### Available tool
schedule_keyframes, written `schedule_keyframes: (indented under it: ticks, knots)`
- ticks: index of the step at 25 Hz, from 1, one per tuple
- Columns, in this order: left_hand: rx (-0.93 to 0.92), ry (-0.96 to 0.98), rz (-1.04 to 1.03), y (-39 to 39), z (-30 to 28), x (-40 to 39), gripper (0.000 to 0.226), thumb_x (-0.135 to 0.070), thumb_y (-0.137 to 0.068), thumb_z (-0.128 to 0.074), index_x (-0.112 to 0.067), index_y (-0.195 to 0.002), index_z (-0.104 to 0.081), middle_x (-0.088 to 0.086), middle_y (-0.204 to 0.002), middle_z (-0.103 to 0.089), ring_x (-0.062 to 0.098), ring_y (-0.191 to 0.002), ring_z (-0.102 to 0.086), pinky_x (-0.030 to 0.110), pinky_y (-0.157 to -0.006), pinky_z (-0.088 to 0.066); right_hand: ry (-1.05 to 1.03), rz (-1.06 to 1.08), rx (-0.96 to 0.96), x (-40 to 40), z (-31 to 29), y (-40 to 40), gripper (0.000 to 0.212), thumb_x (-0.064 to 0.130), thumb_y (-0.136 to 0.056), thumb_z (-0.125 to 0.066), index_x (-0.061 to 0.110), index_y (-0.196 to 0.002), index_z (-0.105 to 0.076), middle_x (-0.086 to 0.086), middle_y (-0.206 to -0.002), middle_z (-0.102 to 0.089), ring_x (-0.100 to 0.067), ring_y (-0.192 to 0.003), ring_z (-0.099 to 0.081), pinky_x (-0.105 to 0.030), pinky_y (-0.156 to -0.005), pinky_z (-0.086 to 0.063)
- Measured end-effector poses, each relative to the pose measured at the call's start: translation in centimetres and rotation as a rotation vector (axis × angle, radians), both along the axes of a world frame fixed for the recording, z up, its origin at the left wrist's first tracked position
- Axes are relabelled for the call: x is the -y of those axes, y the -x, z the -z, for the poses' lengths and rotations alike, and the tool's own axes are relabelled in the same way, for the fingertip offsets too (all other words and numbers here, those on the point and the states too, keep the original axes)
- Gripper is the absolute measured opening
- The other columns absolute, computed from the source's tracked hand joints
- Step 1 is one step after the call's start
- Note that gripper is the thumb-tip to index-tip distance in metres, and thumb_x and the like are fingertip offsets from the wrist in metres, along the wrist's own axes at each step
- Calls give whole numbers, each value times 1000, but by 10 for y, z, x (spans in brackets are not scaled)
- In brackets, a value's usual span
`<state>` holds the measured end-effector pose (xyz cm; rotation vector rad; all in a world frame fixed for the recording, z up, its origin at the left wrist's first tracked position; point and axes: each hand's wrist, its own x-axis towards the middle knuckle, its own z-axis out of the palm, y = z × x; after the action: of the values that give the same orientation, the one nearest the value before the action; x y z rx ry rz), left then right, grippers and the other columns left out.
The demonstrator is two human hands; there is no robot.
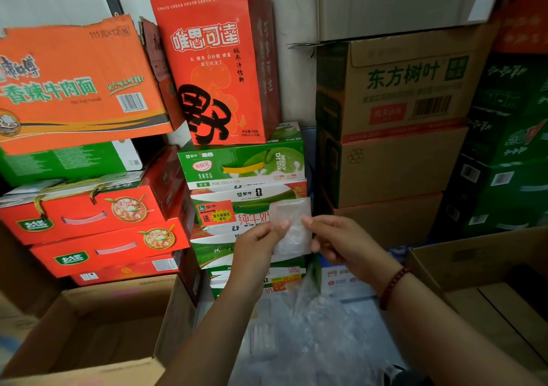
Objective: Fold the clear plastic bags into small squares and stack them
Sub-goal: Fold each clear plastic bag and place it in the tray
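Both hands are raised side by side with a folded clear plastic bag (292, 225) between them: the left hand (257, 244) pinches its left edge with thumb and fingers, and the right hand (336, 241) grips its right edge. Behind the hands stand stacked drink cartons (243, 166), with a tall red gift bag (213, 59) above. Below the hands lies a heap of loose clear plastic (311, 335). On the right wrist sits a red bead bracelet (393, 286).
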<state>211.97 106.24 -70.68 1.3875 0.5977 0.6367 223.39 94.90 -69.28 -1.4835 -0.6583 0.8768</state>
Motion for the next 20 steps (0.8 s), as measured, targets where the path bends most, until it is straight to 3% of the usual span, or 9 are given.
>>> schedule_keyframes:
  ticks: [6,9,13,16,20]
  knots:
    - [-79,-127,25,3,-5,-1,13,-30,-87,-66,-22,-80,-75,-10,-76,-71,2,-72,-62,17,-65,-43,-115,120,42,-4,0,3,17,20,-93,-58,7,-89,-67,-8,-78,-72,-13,-63,-67,-20,-53,-50]
    - [-125,-68,45,3,-5,-5,19,-33,-89,-63,-18,-80,-70,-11,-62,-62,9,-59,-57,19,-58,-40,-181,129,152,-4,2,5,15,15,-92,-59,3,-88,-68,-10,-82,-72,-13,-71,-70,-19,-60,-54]
    - [-54,9,102,3,-2,-3,24,-33,-91,-59,-15,-101,-71,2,-95,-75,16,-90,-71,26,-73,-48,-223,141,187,-5,5,8,17,17,-90,-61,4,-82,-69,-10,-83,-72,-16,-77,-70,-21,-65,-56]
    - [-32,-106,7,1,-1,1,20,-31,-89,-62,-16,-87,-76,1,-91,-75,18,-92,-69,29,-74,-54,-238,225,134,-7,5,10,21,21,-88,-64,8,-72,-67,-15,-88,-70,-20,-81,-69,-24,-65,-57]
    - [-55,-228,-51,-3,1,3,22,-33,-87,-65,-17,-76,-75,13,-85,-72,27,-84,-66,42,-84,-54,-257,307,88,-8,6,9,23,19,-86,-66,8,-67,-62,-20,-88,-68,-27,-81,-67,-35,-73,-58]
